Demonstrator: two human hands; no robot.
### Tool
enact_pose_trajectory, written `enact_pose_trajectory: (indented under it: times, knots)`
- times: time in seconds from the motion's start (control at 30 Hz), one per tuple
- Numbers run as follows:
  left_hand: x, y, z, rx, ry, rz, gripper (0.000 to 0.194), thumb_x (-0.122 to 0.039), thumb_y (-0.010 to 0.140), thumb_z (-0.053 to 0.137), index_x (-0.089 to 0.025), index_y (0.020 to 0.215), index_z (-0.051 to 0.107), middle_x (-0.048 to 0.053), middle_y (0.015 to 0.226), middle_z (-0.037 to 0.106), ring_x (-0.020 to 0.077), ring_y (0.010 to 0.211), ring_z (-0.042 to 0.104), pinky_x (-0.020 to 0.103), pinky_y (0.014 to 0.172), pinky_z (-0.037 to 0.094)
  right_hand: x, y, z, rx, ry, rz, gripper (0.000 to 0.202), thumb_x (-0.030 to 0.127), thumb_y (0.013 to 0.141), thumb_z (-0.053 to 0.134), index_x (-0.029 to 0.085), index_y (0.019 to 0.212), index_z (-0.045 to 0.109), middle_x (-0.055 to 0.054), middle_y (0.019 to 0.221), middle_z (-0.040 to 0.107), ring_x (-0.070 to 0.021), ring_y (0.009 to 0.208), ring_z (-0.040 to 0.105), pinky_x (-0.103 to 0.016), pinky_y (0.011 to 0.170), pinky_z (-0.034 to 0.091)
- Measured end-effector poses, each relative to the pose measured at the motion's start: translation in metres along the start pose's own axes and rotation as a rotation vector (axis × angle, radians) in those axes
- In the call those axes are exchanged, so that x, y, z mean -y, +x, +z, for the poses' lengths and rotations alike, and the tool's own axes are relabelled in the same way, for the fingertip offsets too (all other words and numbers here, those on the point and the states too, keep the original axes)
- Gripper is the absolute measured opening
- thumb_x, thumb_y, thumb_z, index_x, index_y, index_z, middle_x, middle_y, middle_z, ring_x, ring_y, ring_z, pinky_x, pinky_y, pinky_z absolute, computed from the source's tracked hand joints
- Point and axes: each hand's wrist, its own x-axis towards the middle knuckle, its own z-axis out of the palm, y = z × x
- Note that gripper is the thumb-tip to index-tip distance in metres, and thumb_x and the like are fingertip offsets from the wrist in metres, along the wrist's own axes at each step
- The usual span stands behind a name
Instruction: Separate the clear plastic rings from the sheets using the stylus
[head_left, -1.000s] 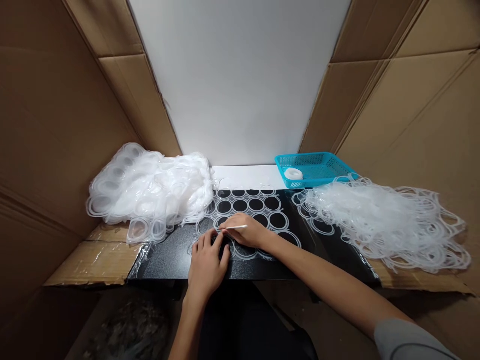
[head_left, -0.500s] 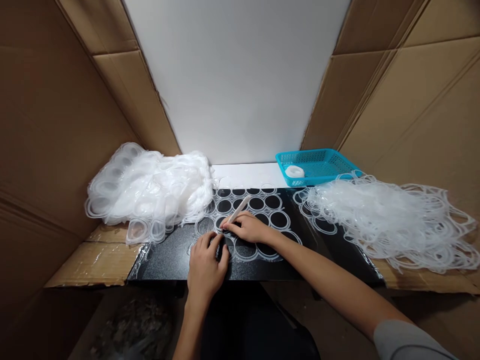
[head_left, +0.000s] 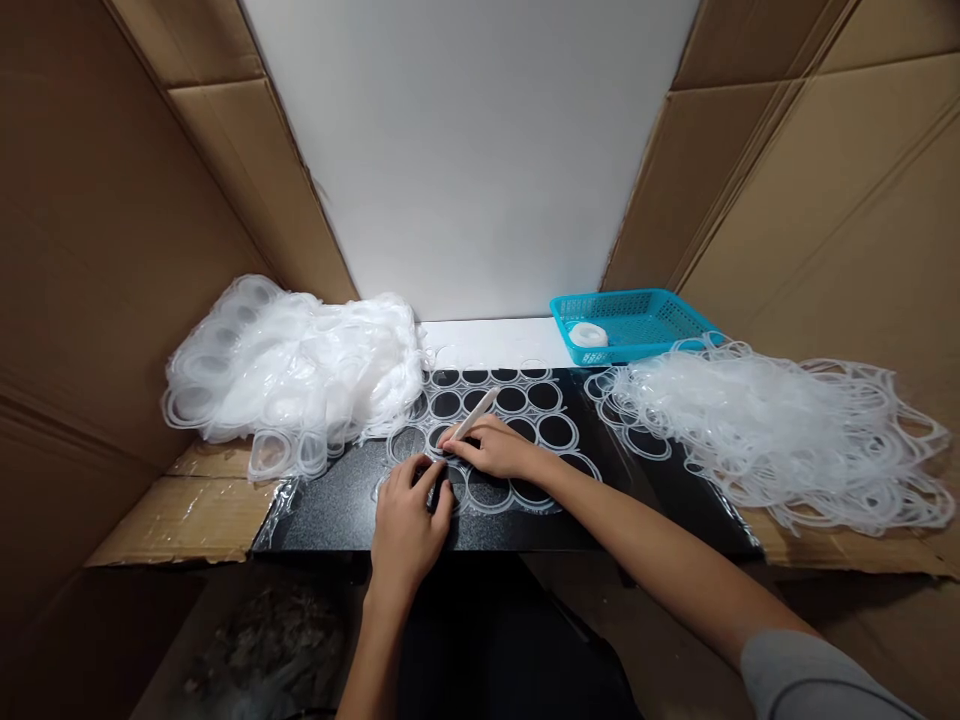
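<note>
A clear plastic sheet of joined rings (head_left: pixel 525 420) lies flat on a black board (head_left: pixel 337 510). My left hand (head_left: pixel 409 520) presses on the sheet's near left part, fingers curled against a ring. My right hand (head_left: pixel 495 448) grips a thin white stick tool (head_left: pixel 476 412), whose tip touches the sheet just in front of my left fingers. The tool's free end points up and away to the right.
A heap of white plastic sheets with filled rings (head_left: pixel 285 375) sits at the left. A tangle of empty clear ring webs (head_left: pixel 772 430) lies at the right. A blue basket (head_left: pixel 630 322) holding a white disc (head_left: pixel 589 334) stands behind it. Cardboard walls enclose the bench.
The stick tool swung from lying level to pointing up and away. Both hands shifted slightly, and my left fingers curled closer to the tool's tip.
</note>
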Motion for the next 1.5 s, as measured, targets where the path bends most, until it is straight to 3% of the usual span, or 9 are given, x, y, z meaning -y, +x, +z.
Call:
enact_pose_trajectory:
  times: [0.17, 0.27, 0.37, 0.5, 0.6, 0.73, 1.27, 1.5]
  knots:
    - [-0.004, 0.003, -0.001, 0.062, 0.067, -0.049, 0.035, -0.030, 0.100, 0.055, -0.022, 0.132, 0.067, 0.013, 0.130, 0.066, 0.0322, 0.123, 0.060, 0.051, 0.103, 0.050, -0.001, -0.002, -0.001, 0.068, -0.237, -0.264, 0.027, 0.028, 0.109, 0.052, 0.022, 0.115, 0.078, -0.009, 0.109, 0.082, -0.0232, 0.102, 0.075, -0.039, 0.097, 0.054]
    - [-0.007, 0.005, -0.003, 0.085, 0.059, -0.059, 0.030, -0.030, 0.100, 0.054, -0.022, 0.125, 0.068, 0.012, 0.130, 0.066, 0.0319, 0.122, 0.060, 0.052, 0.102, 0.049, -0.005, -0.001, 0.003, 0.047, -0.400, -0.328, 0.026, 0.028, 0.108, 0.053, 0.019, 0.117, 0.076, -0.014, 0.115, 0.080, -0.0264, 0.105, 0.075, -0.042, 0.097, 0.052]
    - [-0.008, 0.005, -0.005, 0.085, 0.020, -0.055, 0.023, -0.029, 0.100, 0.054, -0.024, 0.116, 0.069, 0.010, 0.127, 0.067, 0.0300, 0.120, 0.061, 0.050, 0.102, 0.049, -0.008, 0.002, 0.007, -0.026, -0.396, -0.252, 0.026, 0.025, 0.106, 0.055, 0.019, 0.120, 0.076, -0.016, 0.124, 0.078, -0.0284, 0.112, 0.075, -0.044, 0.099, 0.052]
    - [-0.005, 0.002, -0.005, 0.031, -0.043, -0.048, 0.024, -0.028, 0.099, 0.055, -0.024, 0.117, 0.071, 0.010, 0.125, 0.068, 0.0296, 0.119, 0.063, 0.050, 0.103, 0.050, -0.005, 0.003, 0.004, -0.141, -0.074, -0.063, 0.030, 0.034, 0.107, 0.053, 0.022, 0.113, 0.080, -0.008, 0.118, 0.081, -0.0243, 0.112, 0.076, -0.039, 0.101, 0.056]
    - [0.000, -0.001, -0.002, -0.017, -0.110, -0.040, 0.026, -0.026, 0.099, 0.055, -0.024, 0.114, 0.076, 0.010, 0.122, 0.069, 0.0277, 0.115, 0.065, 0.047, 0.103, 0.052, 0.000, 0.000, -0.001, -0.109, 0.106, 0.049, 0.029, 0.040, 0.104, 0.059, 0.023, 0.104, 0.082, -0.006, 0.114, 0.082, -0.0228, 0.110, 0.076, -0.037, 0.102, 0.057]
    - [0.003, -0.002, 0.000, -0.038, -0.135, -0.053, 0.028, -0.025, 0.099, 0.055, -0.024, 0.112, 0.079, 0.010, 0.121, 0.070, 0.0274, 0.114, 0.066, 0.048, 0.103, 0.053, 0.004, -0.003, -0.003, -0.021, 0.070, 0.122, 0.023, 0.040, 0.101, 0.064, 0.026, 0.103, 0.083, -0.004, 0.114, 0.082, -0.0241, 0.114, 0.075, -0.041, 0.108, 0.054]
    - [-0.002, -0.002, -0.001, -0.029, -0.073, -0.037, 0.026, -0.026, 0.098, 0.057, -0.023, 0.115, 0.077, 0.010, 0.121, 0.071, 0.0292, 0.113, 0.065, 0.047, 0.099, 0.054, 0.004, -0.004, -0.002, -0.033, 0.024, 0.113, 0.022, 0.039, 0.101, 0.065, 0.026, 0.101, 0.084, -0.004, 0.113, 0.082, -0.0261, 0.116, 0.074, -0.043, 0.111, 0.052]
    - [-0.005, 0.000, -0.002, -0.005, -0.011, -0.027, 0.027, -0.025, 0.098, 0.058, -0.023, 0.119, 0.076, 0.010, 0.122, 0.070, 0.0300, 0.114, 0.063, 0.047, 0.099, 0.052, 0.004, -0.005, -0.003, 0.006, -0.023, -0.008, 0.022, 0.033, 0.103, 0.061, 0.026, 0.104, 0.082, -0.002, 0.115, 0.082, -0.0229, 0.112, 0.074, -0.037, 0.103, 0.055]
